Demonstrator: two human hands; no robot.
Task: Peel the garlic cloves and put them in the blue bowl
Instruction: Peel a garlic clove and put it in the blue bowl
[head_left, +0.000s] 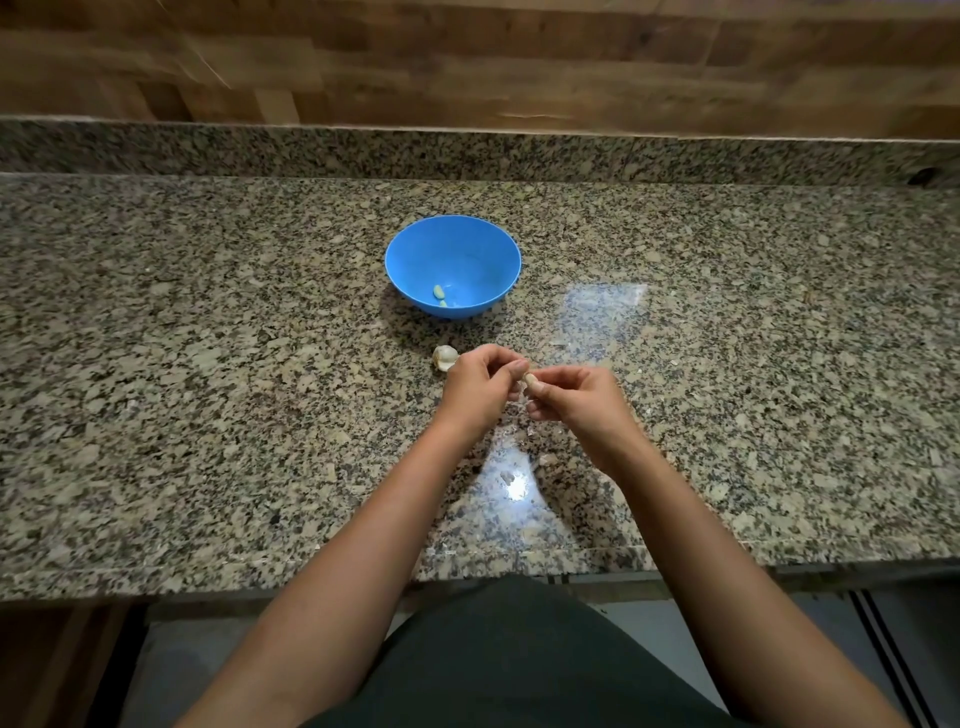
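A blue bowl (483, 244) stands on the granite counter with two peeled cloves (440, 295) lying in its bottom. Just in front of it, a partial garlic bulb (444, 357) sits on the counter, touching the back of my left hand (478, 387). My right hand (574, 397) pinches a pale garlic clove (531, 381) between thumb and fingers. The thumb and curled fingers of my left hand meet that same clove from the left. Both hands hover a little above the counter, close together, in front of the bowl.
Thin bits of garlic skin (545, 460) lie on the granite counter (208, 389) under and behind my hands. A raised granite ledge (311, 150) and a wooden wall run along the back. The counter's front edge (311, 577) is near my body.
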